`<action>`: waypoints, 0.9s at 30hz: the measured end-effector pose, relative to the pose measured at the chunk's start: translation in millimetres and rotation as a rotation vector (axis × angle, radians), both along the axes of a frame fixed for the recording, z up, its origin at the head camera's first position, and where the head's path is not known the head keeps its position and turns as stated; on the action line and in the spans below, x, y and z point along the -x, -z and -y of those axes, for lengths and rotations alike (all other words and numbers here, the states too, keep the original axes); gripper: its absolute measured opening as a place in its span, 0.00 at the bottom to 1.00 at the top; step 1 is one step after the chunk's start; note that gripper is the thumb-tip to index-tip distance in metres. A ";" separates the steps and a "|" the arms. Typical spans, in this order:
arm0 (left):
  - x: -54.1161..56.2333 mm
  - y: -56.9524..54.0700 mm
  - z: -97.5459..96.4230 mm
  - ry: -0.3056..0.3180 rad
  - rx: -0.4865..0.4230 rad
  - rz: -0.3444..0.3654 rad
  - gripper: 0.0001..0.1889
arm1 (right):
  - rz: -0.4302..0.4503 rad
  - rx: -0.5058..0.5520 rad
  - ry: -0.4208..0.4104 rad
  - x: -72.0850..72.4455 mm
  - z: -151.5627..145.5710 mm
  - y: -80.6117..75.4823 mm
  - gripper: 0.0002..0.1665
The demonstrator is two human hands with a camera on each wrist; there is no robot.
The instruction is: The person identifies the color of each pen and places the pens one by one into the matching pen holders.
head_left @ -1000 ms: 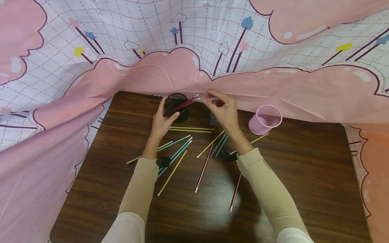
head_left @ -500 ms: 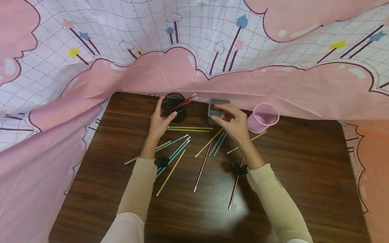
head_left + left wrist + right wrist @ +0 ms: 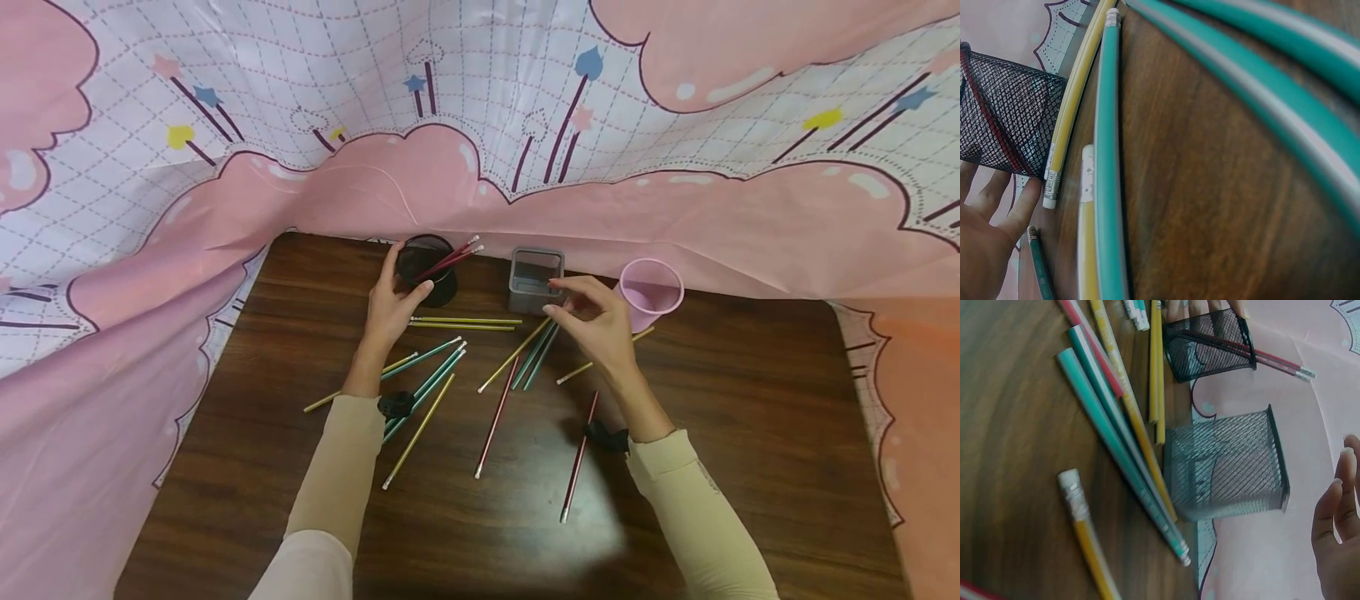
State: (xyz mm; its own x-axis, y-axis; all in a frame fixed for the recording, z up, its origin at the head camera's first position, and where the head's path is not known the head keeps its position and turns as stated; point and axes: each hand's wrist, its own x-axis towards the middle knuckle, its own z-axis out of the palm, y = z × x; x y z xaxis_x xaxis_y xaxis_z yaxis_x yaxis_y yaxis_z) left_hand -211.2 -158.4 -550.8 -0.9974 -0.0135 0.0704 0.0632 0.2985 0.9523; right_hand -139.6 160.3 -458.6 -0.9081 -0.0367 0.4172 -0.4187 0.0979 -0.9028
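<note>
A round black mesh pencil cup [image 3: 442, 292] stands at the back left of the table, with two red pencils [image 3: 456, 257] leaning in it, eraser ends up. My left hand [image 3: 386, 314] holds the cup's left side, fingers behind and thumb in front. In the left wrist view the fingertips touch the mesh cup [image 3: 1013, 112]. My right hand [image 3: 606, 329] hovers with bent fingers and nothing in them, just in front of a grey square mesh holder [image 3: 527, 302]. No pencils show inside that holder in the right wrist view.
Behind the right hand stands a pink cup [image 3: 649, 292]. Yellow pencils [image 3: 418, 432], teal pencils [image 3: 536, 358] and red pencils [image 3: 497, 421] lie loose across the wooden table [image 3: 300, 492]. A patterned cloth [image 3: 600, 217] hangs along the back edge.
My right hand has moved right and toward me, away from the red pencils and past the grey holder, uncovering it. The left hand stays on the black cup.
</note>
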 end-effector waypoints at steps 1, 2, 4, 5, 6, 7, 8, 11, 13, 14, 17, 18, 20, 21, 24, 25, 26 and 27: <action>-0.5 -0.2 0.1 0.000 0.000 0.002 0.42 | 0.007 -0.006 0.005 -2.2 -2.0 1.1 0.19; -1.1 -0.4 0.1 0.000 -0.001 0.004 0.42 | 0.013 -0.010 0.008 -4.3 -4.2 2.2 0.19; -1.4 -0.5 0.0 0.000 0.003 0.005 0.42 | 0.021 -0.016 0.010 -8.5 -9.0 4.9 0.18; -1.4 -0.6 -0.1 0.002 0.002 0.004 0.42 | 0.025 -0.023 0.012 -10.6 -11.9 6.5 0.18; -1.4 -0.9 -0.3 0.004 0.002 0.002 0.42 | 0.031 -0.029 0.013 -12.9 -15.0 8.7 0.18; -1.2 -1.0 -0.4 0.005 0.000 0.000 0.42 | 0.036 -0.033 0.013 -15.5 -18.3 10.9 0.18; -0.9 -0.8 -0.5 0.007 0.002 0.000 0.42 | 0.040 -0.040 0.013 -18.2 -21.8 13.5 0.18; -0.5 -1.2 -0.3 0.012 0.002 -0.006 0.42 | 0.053 -0.061 0.004 -26.7 -32.6 22.6 0.18; -0.2 -1.5 0.0 0.011 0.000 -0.012 0.42 | 0.060 -0.074 -0.006 -32.1 -39.4 28.8 0.18; -0.2 -1.6 0.4 0.010 -0.004 -0.015 0.42 | 0.064 -0.078 -0.010 -34.3 -42.4 32.0 0.18; -0.5 -1.5 1.1 0.007 -0.010 -0.019 0.42 | 0.070 -0.075 -0.017 -39.6 -49.9 39.2 0.18; -0.6 -1.3 1.2 0.007 -0.009 -0.017 0.42 | 0.073 -0.076 -0.015 -40.7 -52.0 41.0 0.19; -0.8 -0.2 1.4 0.008 -0.010 -0.009 0.42 | 0.077 -0.072 -0.011 -42.3 -55.6 43.7 0.19; -0.9 0.3 1.4 0.009 -0.009 -0.007 0.42 | 0.078 -0.073 -0.011 -43.1 -57.2 44.5 0.19; -0.8 1.6 1.5 0.015 -0.014 -0.004 0.42 | 0.089 -0.072 -0.023 -44.9 -61.3 46.6 0.19; -0.9 1.8 1.6 0.015 -0.018 -0.003 0.42 | 0.092 -0.071 -0.030 -45.8 -62.5 47.3 0.19; -1.0 1.5 1.6 0.015 -0.020 -0.001 0.42 | 0.096 -0.071 -0.036 -46.5 -63.9 48.1 0.19; -1.0 1.2 1.7 0.015 -0.022 0.003 0.42 | 0.101 -0.071 -0.042 -47.6 -65.1 48.8 0.19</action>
State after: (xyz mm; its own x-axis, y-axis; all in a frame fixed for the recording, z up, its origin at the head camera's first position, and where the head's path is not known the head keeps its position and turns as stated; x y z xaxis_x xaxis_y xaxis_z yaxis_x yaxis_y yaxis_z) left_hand -210.2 -160.1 -552.1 -0.9978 -0.0002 0.0667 0.0641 0.2768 0.9588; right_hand -92.0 225.4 -507.4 -0.9422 -0.1021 0.3190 -0.3315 0.1472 -0.9319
